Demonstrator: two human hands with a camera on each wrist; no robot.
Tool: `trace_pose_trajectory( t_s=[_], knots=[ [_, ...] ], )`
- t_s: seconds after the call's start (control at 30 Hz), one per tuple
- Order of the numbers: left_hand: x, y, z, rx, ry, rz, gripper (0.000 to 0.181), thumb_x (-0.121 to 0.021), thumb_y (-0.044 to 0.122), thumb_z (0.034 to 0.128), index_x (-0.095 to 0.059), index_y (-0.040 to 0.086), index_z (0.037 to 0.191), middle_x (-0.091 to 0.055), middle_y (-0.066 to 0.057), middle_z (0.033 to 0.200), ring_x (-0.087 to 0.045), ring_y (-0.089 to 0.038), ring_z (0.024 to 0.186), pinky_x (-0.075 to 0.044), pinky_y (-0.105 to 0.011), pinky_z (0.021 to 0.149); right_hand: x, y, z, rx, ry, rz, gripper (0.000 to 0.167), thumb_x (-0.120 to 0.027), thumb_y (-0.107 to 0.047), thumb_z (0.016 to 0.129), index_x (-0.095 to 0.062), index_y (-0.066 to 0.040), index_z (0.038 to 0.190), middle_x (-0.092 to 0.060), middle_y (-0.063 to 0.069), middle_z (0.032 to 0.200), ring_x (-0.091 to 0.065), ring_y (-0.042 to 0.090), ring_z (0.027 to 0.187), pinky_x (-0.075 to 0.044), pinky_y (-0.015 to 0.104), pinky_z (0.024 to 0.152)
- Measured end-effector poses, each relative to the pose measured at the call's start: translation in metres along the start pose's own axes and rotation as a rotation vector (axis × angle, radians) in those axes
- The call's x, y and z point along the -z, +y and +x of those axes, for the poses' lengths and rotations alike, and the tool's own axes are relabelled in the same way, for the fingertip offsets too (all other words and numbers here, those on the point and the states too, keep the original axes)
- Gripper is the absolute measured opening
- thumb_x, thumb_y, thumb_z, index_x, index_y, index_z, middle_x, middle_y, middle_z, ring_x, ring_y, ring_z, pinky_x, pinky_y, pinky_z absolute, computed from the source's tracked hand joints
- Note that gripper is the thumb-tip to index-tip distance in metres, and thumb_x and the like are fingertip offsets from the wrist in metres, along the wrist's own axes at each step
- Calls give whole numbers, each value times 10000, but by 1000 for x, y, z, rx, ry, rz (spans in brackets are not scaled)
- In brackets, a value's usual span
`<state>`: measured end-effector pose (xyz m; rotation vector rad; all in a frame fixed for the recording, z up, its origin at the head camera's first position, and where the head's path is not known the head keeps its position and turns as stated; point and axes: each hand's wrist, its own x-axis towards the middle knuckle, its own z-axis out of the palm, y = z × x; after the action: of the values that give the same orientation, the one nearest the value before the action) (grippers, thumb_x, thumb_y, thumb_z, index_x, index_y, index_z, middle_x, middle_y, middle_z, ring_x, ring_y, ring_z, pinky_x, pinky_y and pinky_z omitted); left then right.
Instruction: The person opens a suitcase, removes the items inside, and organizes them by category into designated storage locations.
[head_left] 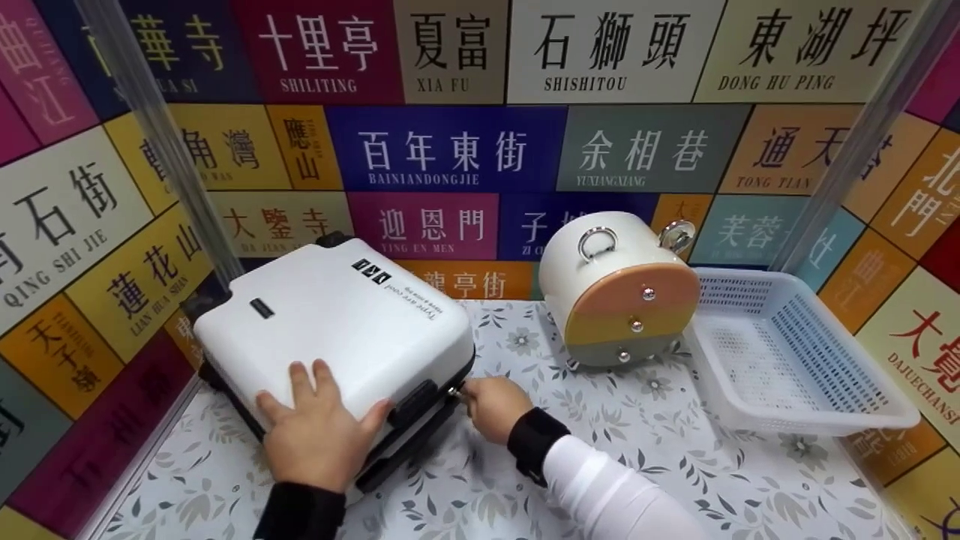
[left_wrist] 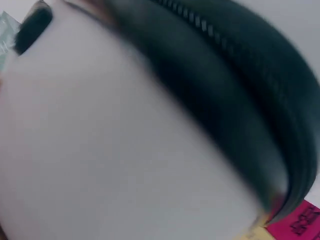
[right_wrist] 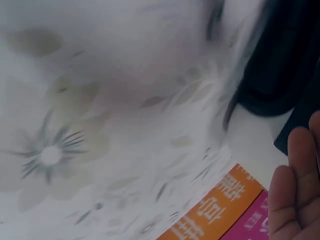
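Note:
A small white hard-shell suitcase (head_left: 337,307) lies flat on the left of the table, with black corners, a black handle and a dark zip seam. My left hand (head_left: 319,427) rests on its top near the front edge, fingers spread. At the suitcase's front right corner, my right hand (head_left: 497,407) pinches a metal zipper pull (head_left: 454,391). In the left wrist view the white shell and black zip band (left_wrist: 235,75) fill most of the picture, blurred. The right wrist view has some right-hand fingers (right_wrist: 305,175) at its edge, beside the black handle; the pull is hidden there.
A round cream box (head_left: 634,315) with three coloured drawers and silver knobs stands right of the suitcase. Farther right is a white plastic basket (head_left: 817,420). Sign-printed walls (head_left: 450,150) enclose the flower-patterned table (head_left: 645,420) at the back and sides.

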<state>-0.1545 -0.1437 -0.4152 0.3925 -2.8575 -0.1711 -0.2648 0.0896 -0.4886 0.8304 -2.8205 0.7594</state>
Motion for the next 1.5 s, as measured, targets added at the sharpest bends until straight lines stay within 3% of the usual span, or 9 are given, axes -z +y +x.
trace_pose_trajectory(
  t_s=[0.2, 0.47, 0.63, 0.7, 0.77, 0.9, 1.0, 1.2, 1.5],
  knots=[
    [-6, 36, -16, -75, 64, 136, 1028, -609, 712, 943, -365, -54, 1584, -365, -361, 1611, -439, -774, 1251, -615, -548, 540, 5, 13, -3, -70, 44, -23, 228, -644, -137, 1001, -675, -111, 777, -667, 19, 691, -706, 310, 739, -558, 456, 690],
    [-8, 63, -29, -125, 47, 52, 912, -654, 604, 962, -389, 1, 1594, -363, -314, 1639, -391, -747, 1334, -623, -631, 731, 9, 10, -9, -62, -11, -45, 193, -621, -58, 924, -662, -135, 752, -716, 39, 745, -711, 295, 748, -572, 429, 690],
    [15, 39, -28, -168, -104, -362, 722, -741, 444, 954, -513, 85, 1537, -432, -202, 1639, -388, -636, 1431, -578, -624, 936, 10, 16, -10, -120, 12, -30, 197, -620, -109, 978, -694, -135, 797, -742, 42, 785, -736, 306, 796, -592, 461, 745],
    [23, 19, -20, -156, -153, -539, 730, -812, 354, 906, -523, 114, 1532, -422, -175, 1653, -396, -564, 1471, -467, -656, 1095, 10, 17, -9, -134, 12, -19, 204, -628, -134, 993, -693, -133, 799, -738, 37, 784, -740, 305, 811, -596, 467, 766],
    [26, -3, -10, -157, -188, -596, 828, -865, 321, 849, -489, 121, 1560, -349, -182, 1692, -333, -515, 1531, -300, -706, 1199, 9, 16, -8, -148, 4, -8, 218, -637, -165, 1005, -684, -137, 794, -728, 30, 775, -740, 303, 823, -597, 470, 783],
    [18, -33, 11, -228, -236, -498, 1051, -919, 441, 752, -416, 109, 1613, -197, -211, 1742, -106, -529, 1596, -67, -780, 1220, 11, 12, -3, -136, -17, -6, 238, -644, -186, 1017, -660, -144, 783, -726, 55, 776, -744, 324, 842, -596, 485, 791],
    [8, -38, 18, -277, -211, -444, 1127, -910, 583, 687, -444, 122, 1604, -249, -218, 1726, -94, -531, 1598, 11, -795, 1207, 14, 11, 0, -115, -33, -24, 232, -643, -178, 1018, -659, -126, 792, -747, 103, 815, -748, 359, 867, -594, 503, 790],
    [-4, -21, 18, -322, -58, -351, 1090, -849, 724, 657, -536, 183, 1551, -420, -171, 1660, -284, -494, 1556, -91, -795, 1210, 21, 20, 2, -181, -27, -19, 193, -631, -166, 1022, -733, -106, 870, -780, 126, 906, -752, 367, 932, -597, 507, 848],
    [-14, 7, 13, -310, 28, -305, 1012, -820, 720, 709, -560, 174, 1521, -466, -168, 1630, -358, -488, 1520, -196, -763, 1217, 21, 28, -2, -164, 2, -35, 200, -650, -127, 987, -733, -98, 808, -767, 86, 825, -755, 351, 869, -596, 492, 783]
  ],
)
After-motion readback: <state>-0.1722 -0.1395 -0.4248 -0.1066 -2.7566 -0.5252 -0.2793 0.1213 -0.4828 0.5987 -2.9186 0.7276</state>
